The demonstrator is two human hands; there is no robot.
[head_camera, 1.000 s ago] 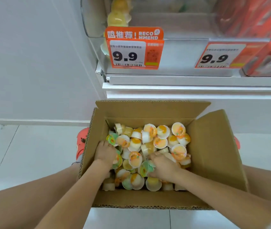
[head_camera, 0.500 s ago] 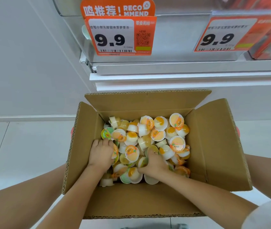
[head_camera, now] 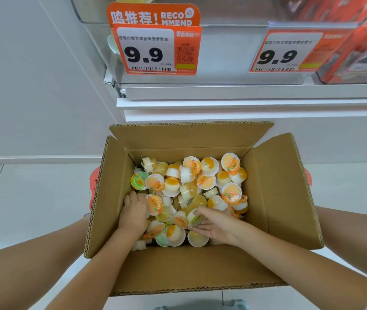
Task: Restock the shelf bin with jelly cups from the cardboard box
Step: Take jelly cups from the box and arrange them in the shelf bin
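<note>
Both hands, the left hand [head_camera: 133, 217] curled and the right hand [head_camera: 217, 227] half open, gather jelly cups [head_camera: 191, 189] at the frame centre; these look light and slippery, so best scooped from below.

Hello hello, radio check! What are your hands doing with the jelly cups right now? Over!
Both hands in the cardboard box. Left hand palm-down on the jelly cups; right hand open against them. None lifted yet. Nothing in the way.

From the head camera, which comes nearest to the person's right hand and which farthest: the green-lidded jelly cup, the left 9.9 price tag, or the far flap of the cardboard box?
Measured from the right hand, which lies in the box:
1. Green-lidded jelly cup, up-left in the box, by the left wall.
2. Far flap of the cardboard box, beyond the cups, toward the shelf.
3. Left 9.9 price tag, highest, on the shelf bin front.
</note>
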